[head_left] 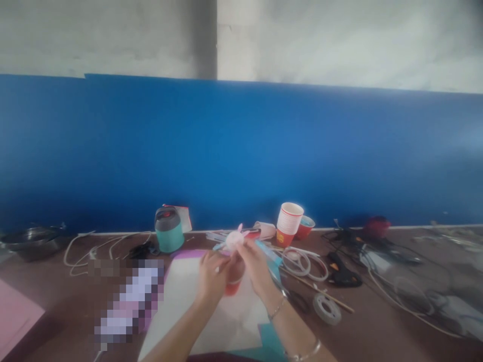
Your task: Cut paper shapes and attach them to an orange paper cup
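Observation:
Close together over a white sheet (184, 296), my two hands work around a small white piece with pink rabbit-like ears (234, 239). My right hand (256, 266) is closed in a pinch at the lower right of that piece. The fingers of my left hand (212, 275) are bent and pressed together just below it; what they grip is hidden and blurred. Beneath the fingers shows the red lower part of what looks like a paper cup (232, 288), largely covered by both hands.
A teal lidded container (169, 239) and a stack of paper cups (290, 223) stand behind. On the right lie a black glue gun (342, 271), a tape roll (326, 308), a thin stick (332, 297) and tangled cables. A metal bowl (32, 241) sits far left, before a blue partition (226, 151).

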`<state>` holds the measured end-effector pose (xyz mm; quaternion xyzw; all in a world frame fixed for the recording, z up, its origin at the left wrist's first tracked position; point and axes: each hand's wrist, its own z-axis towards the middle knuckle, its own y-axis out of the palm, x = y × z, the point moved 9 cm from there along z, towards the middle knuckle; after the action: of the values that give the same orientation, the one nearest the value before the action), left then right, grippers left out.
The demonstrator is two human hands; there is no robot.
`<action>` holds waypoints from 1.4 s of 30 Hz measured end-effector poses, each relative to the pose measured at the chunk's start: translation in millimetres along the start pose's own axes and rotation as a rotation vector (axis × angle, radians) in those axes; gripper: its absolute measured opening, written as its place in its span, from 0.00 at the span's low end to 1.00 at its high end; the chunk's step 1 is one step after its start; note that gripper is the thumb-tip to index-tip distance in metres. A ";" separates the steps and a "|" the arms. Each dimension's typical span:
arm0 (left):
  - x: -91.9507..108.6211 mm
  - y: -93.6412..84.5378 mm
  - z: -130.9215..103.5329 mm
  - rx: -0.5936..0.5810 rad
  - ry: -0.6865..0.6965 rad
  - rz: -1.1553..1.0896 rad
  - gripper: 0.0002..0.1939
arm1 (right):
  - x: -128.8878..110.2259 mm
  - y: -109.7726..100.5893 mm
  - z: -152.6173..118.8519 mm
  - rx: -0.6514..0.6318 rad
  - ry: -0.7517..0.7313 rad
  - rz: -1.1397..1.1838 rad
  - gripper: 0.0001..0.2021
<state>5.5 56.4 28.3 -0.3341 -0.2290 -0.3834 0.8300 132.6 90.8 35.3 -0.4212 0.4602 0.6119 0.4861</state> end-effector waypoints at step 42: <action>-19.5 -9.2 13.7 -0.026 -0.191 0.031 0.03 | 1.6 -11.2 9.9 -0.142 0.049 -0.188 0.11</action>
<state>-15.3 71.4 28.6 -0.3832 -0.2972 -0.3400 0.8058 142.7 101.9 34.2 -0.5109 0.3858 0.5842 0.4989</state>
